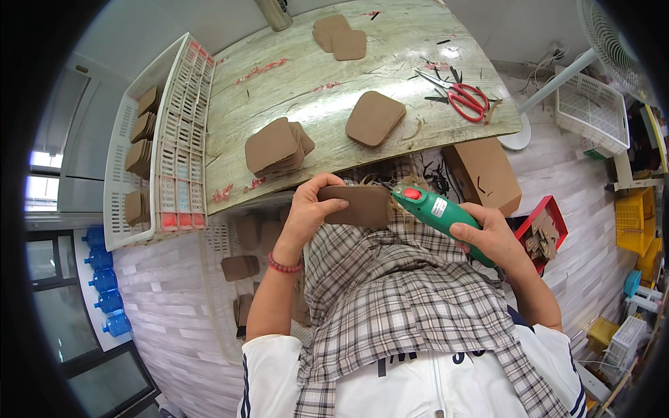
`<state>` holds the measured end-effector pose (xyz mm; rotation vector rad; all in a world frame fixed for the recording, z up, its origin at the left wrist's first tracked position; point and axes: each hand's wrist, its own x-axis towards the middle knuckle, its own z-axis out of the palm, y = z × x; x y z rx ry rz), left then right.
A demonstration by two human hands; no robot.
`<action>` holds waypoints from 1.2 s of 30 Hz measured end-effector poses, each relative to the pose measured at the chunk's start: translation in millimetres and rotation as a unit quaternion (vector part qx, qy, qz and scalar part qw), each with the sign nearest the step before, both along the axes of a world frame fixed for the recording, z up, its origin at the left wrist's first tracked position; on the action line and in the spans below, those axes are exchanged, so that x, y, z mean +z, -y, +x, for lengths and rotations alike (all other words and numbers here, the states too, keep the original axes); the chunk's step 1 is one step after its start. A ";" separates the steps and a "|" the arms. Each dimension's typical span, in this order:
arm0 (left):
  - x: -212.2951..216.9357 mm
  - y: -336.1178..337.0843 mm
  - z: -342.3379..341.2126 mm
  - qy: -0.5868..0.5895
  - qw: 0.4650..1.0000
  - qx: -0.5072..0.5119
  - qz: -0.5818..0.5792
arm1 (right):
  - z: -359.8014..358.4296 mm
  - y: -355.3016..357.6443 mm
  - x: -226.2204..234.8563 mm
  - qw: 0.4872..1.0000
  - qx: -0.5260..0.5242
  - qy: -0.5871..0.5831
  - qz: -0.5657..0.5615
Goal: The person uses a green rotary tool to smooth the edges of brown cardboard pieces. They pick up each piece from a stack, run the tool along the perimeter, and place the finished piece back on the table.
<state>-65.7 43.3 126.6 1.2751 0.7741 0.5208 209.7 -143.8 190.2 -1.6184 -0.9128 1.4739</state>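
Over my lap, my left hand (313, 209) grips a flat brown piece with rounded corners (364, 207), thumb on top. My right hand (486, 233) is wrapped round a green handheld power tool with a red switch (437, 212). The tool's tip is close to the piece's right edge; whether they touch I cannot tell. On the table in front are a stack of similar brown pieces (273, 148) at the left and another stack (375, 120) nearer the middle. A few more brown pieces (341, 38) lie at the far side.
Red-handled scissors (465, 102) lie at the table's right end among dark scraps. A white basket (164, 139) with brown pieces stands left of the table (279, 90). Right of me are a cardboard box (484, 171), a red box of offcuts (546, 233) and a fan (613, 42).
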 end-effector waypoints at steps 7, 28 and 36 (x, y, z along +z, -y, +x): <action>13.1 -3.4 7.3 -0.016 0.999 -0.012 0.027 | 1.7 -2.2 -3.2 1.000 0.020 0.021 -0.008; 1.6 0.9 24.8 0.003 1.000 -0.021 0.009 | -6.0 -11.3 -5.7 0.999 0.032 0.014 -0.002; 19.6 -5.5 31.0 -0.050 0.995 -0.091 0.008 | -13.0 -30.6 -6.6 0.999 0.040 0.014 0.022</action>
